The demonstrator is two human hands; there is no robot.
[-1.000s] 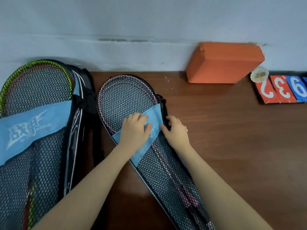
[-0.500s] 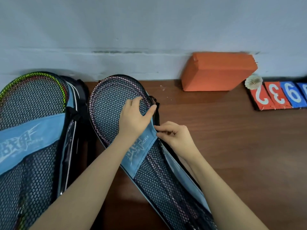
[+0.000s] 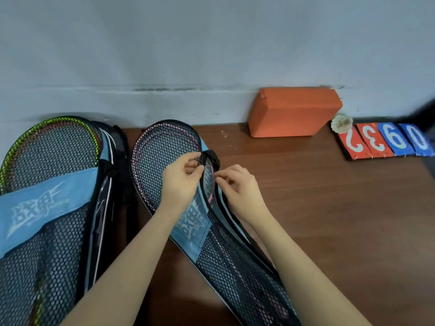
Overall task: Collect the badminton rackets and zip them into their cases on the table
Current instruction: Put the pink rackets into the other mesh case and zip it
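A black mesh racket case [image 3: 162, 161] with a light blue band lies diagonally across the brown table [image 3: 329, 220], with a pink-framed racket [image 3: 150, 142] showing through the mesh. Its right edge gapes open along the zip. My left hand [image 3: 181, 182] pinches the upper flap's edge near the head of the case. My right hand [image 3: 237, 189] pinches the lower edge of the opening, close beside the left hand. A second mesh case [image 3: 47, 196] with a green-framed racket [image 3: 54, 123] lies at the far left.
An orange block [image 3: 292, 111] stands against the grey wall at the back. To its right lie a white shuttlecock [image 3: 341, 123] and red and blue number cards [image 3: 386, 142]. Bare brown tabletop stretches to the right of the hands.
Both hands have slid up along the case's right edge toward its head. The flap edge is lifted more, and the opening beside the racket head gapes wider.
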